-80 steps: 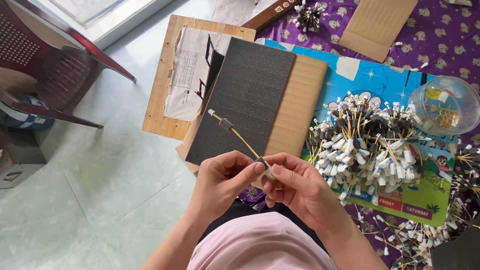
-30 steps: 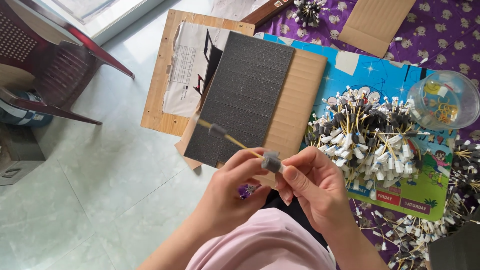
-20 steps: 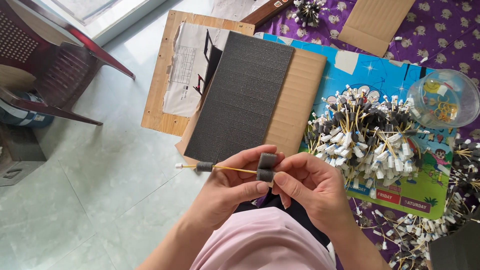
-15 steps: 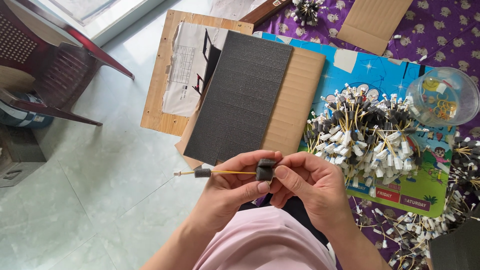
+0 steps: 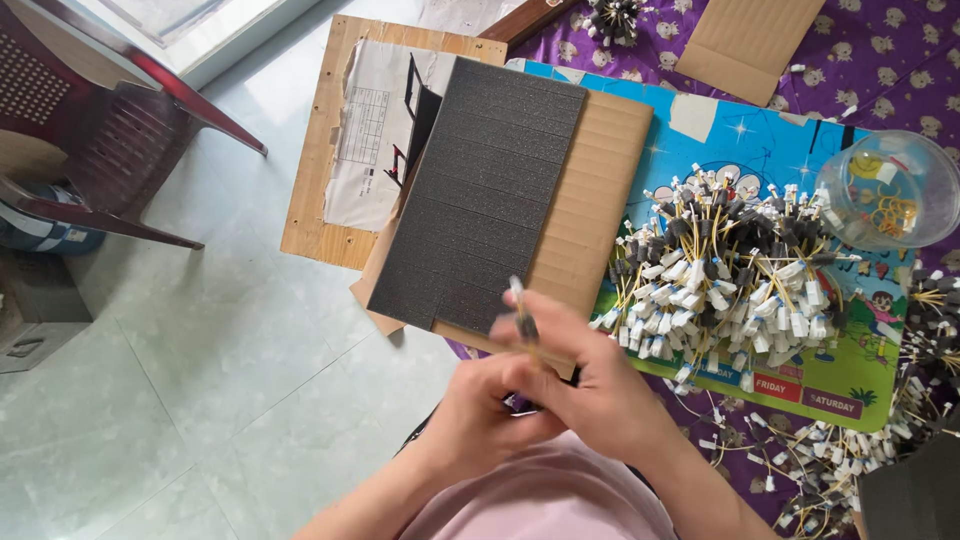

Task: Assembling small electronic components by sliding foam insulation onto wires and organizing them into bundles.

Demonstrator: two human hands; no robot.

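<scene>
Left hand: the left hand (image 5: 490,415) is raised in front of the lap, fingers curled toward the right hand; it is blurred, and its grip is closed on the lower part of the yellow wire (image 5: 524,325).
Right hand: the right hand (image 5: 600,385) meets the left just above the pink garment (image 5: 545,505), knuckles up; whether its grip closes on the wire cannot be told.
Wire: it stands nearly upright between the hands, its white-capped tip rising over the lower edge of the dark foam sheet (image 5: 480,190).
Edges: the foam sheet lies on a cardboard sheet (image 5: 590,210), whose near edge is just beyond the hands; a plywood board (image 5: 330,190) lies to the left of it.
Open room: bare tiled floor (image 5: 200,400) spreads to the left of the hands; to the right, the pile of capped wires (image 5: 730,270) crowds the colourful mat (image 5: 830,380), with a clear plastic tub (image 5: 890,190) near it.
Change: half a second ago the wire lay level, pointing left, with a dark block in the fingers; now it points up and the block is hidden.
</scene>
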